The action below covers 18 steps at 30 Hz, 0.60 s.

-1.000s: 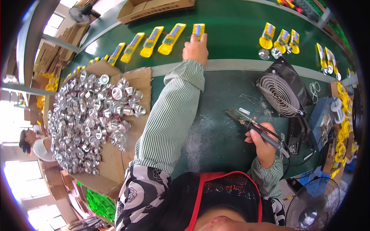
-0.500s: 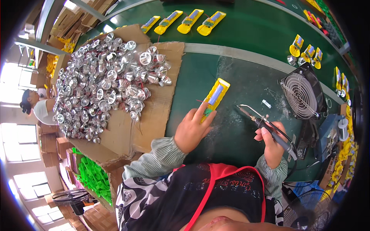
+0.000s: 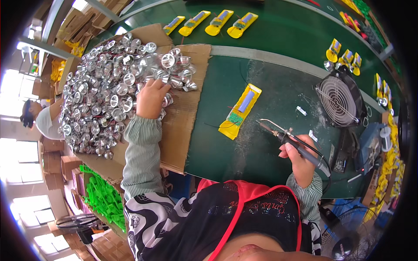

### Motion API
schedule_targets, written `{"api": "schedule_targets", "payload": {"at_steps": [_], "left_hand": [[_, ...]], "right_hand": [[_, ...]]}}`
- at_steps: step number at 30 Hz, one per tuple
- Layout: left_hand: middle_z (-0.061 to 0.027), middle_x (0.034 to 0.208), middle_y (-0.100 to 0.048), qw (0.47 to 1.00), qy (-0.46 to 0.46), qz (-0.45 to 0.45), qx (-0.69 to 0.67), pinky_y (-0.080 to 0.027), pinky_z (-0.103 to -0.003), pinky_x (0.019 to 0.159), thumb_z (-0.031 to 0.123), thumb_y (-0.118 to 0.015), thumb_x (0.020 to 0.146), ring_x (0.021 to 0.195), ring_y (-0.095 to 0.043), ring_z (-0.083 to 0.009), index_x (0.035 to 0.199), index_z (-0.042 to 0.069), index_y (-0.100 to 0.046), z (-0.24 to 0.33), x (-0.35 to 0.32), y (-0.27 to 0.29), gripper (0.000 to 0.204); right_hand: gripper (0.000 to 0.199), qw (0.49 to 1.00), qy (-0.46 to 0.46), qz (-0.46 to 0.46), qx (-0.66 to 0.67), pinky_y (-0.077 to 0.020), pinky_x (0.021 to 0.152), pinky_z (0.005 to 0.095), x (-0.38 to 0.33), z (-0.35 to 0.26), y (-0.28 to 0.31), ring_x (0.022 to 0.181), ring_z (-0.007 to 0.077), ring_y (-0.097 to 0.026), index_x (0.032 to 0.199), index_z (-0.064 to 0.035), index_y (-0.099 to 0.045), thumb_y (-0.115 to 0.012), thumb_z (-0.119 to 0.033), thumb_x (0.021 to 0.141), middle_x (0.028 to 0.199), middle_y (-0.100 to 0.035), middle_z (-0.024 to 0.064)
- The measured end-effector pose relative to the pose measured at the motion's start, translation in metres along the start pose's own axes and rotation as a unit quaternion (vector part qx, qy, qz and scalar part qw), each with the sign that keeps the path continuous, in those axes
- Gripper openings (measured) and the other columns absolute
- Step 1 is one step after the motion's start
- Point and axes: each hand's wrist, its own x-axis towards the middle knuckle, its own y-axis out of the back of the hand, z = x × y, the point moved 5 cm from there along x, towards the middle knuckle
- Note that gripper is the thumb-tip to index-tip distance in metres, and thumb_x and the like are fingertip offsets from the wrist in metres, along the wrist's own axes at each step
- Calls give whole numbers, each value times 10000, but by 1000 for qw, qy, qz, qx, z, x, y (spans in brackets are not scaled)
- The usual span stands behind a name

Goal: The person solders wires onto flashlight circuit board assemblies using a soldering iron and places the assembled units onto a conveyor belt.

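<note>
My left hand (image 3: 150, 101) reaches over the heap of silvery lamp reflectors (image 3: 114, 101), fingers bent down among them. Its fingertips are partly hidden, so whether it grips a reflector cannot be told. My right hand (image 3: 300, 158) is closed round a soldering iron (image 3: 299, 150), with a thin metal tube alongside its tip. The iron points up and left toward a yellow lamp housing (image 3: 229, 131), but stays apart from it. That housing lies tilted on the green bench, holding a blue cylindrical battery (image 3: 247, 101) and a green circuit board (image 3: 235, 118); thin dark wires stick out of it.
Reflectors lie on cardboard (image 3: 179, 145) at the left. A black fan with a wire guard (image 3: 338, 101) stands at the right, near small white pieces (image 3: 301, 111). Beyond the metal rail (image 3: 261, 54) are several yellow housings (image 3: 217, 22). A solder spool (image 3: 385, 143) sits far right.
My left hand has let go of the yellow housing and moved left onto the reflectors. The housing lies uncovered. My right hand still holds the iron, shifted slightly left.
</note>
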Motion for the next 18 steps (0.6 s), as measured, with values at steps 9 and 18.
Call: {"api": "schedule_targets", "payload": {"at_steps": [9, 18], "left_hand": [[-101, 791, -618, 941, 100, 51, -320, -450, -368, 683, 33, -664, 750, 760, -548, -282, 875, 33, -650, 80, 7, 28, 125], [-72, 694, -595, 908, 104, -70, -400, -432, -383, 658, 90, -659, 751, 713, -525, -275, 744, 39, -610, 155, 0, -11, 71]], "right_hand": [[146, 999, 6, -37, 9, -533, 605, 248, 6, 2, -10, 663, 139, -640, 941, 50, -531, -611, -22, 842, 791, -647, 131], [153, 994, 19, -104, 18, -534, 601, 250, 25, 12, -34, 662, 136, -646, 949, 55, -544, -611, -11, 828, 787, -655, 116]]}}
